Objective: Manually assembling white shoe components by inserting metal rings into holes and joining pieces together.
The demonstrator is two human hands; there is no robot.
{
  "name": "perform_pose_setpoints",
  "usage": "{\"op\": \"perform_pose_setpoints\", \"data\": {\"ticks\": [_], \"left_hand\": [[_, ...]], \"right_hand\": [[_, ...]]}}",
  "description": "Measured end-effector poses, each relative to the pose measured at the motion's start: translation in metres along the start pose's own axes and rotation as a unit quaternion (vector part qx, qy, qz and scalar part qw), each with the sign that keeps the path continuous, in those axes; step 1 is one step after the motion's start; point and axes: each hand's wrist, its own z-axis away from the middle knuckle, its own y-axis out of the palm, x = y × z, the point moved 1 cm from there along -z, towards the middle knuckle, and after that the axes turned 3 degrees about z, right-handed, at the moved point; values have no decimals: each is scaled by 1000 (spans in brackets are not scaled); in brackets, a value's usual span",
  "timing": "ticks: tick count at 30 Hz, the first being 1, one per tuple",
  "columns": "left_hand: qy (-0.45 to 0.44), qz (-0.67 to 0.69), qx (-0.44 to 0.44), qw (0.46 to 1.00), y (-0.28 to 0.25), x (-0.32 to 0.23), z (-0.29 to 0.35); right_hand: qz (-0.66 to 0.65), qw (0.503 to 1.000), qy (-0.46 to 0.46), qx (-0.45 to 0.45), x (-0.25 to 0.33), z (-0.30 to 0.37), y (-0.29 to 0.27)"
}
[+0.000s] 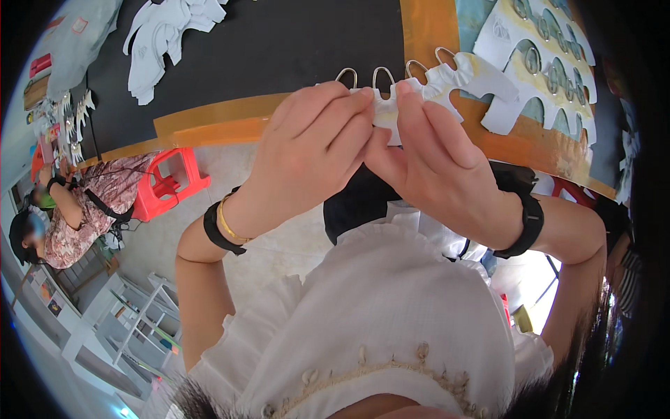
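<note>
Both hands pinch a white scalloped card strip [483, 79] at the table's near edge. Several silver wire loops [382, 75] stand up from its upper edge. My left hand [314, 143] is closed, its thumb and fingertips on the strip beside one loop. Just right of it, my right hand [436, 150] grips the same strip between thumb and forefinger. The fingers hide the middle of the strip, and its left end is mostly behind my left hand. Its right end reaches toward larger white scalloped cards [504, 112] that carry silver rings [533, 61].
The black table top [293, 52] has a brown taped edge [209, 131]. Loose white cut-out cards [164, 42] are piled at its far left, near a clear plastic bag [82, 42]. A red stool [171, 185] stands on the floor; another person [91, 209] sits at the left.
</note>
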Motion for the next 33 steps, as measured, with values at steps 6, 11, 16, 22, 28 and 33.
{"op": "perform_pose_setpoints", "data": {"ticks": [6, 11, 16, 22, 28, 33], "left_hand": [[-36, 23, 18, 999, -7, 0, 3], [-27, -20, 36, 999, -7, -2, 5], [-41, -33, 51, 997, -5, -7, 7], [-23, -60, 10, 998, -4, -8, 5], [-5, -135, -24, 991, 10, -22, 16], [-35, -205, -3, 978, 13, -32, 20]], "right_hand": [[-267, 953, 141, -25, -3, 12, 4], [-248, 959, 136, -3, 0, 13, 12], [-233, 963, 136, -3, 1, 16, 14], [-108, 991, 82, 1, 1, 13, 9], [-239, 956, 155, -75, 1, 9, 6], [-300, 942, 135, -71, -6, 9, 5]]}}
